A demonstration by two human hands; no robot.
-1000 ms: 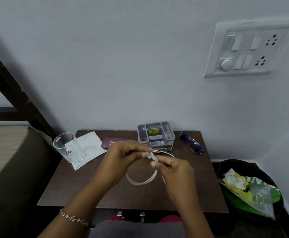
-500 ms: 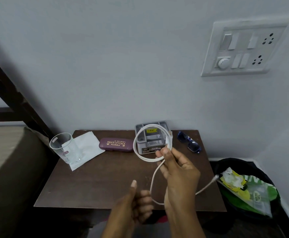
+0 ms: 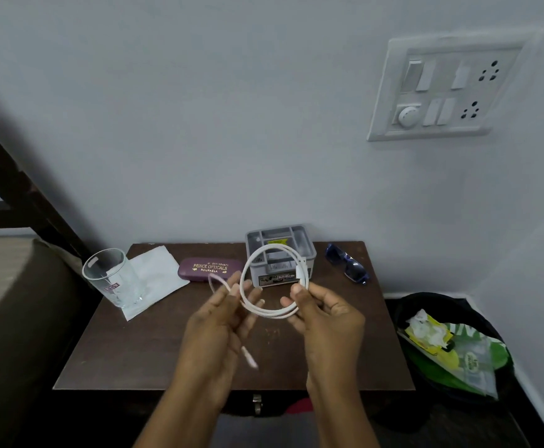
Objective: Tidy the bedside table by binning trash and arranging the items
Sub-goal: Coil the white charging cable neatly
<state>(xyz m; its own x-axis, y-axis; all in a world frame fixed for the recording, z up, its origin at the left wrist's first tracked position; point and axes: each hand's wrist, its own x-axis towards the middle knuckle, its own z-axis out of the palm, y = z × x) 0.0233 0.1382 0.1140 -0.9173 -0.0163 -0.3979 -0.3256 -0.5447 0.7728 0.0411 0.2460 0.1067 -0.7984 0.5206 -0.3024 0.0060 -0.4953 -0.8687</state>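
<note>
Above the bedside table (image 3: 167, 350), pinching a loop of the white cable (image 3: 269, 313) in the right hand (image 3: 325, 321). Now sweeping its tail round with straight fingers of the left hand (image 3: 219, 321), curled low before. Nearly coiled for stowing.

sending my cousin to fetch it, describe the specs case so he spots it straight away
Find the dark wooden bedside table against the pale wall. Near its back edge the specs case lies flat between the white napkin and the grey organiser box. It is the only purple item, oblong, with gold PRINCE OPTICALS lettering.
</note>
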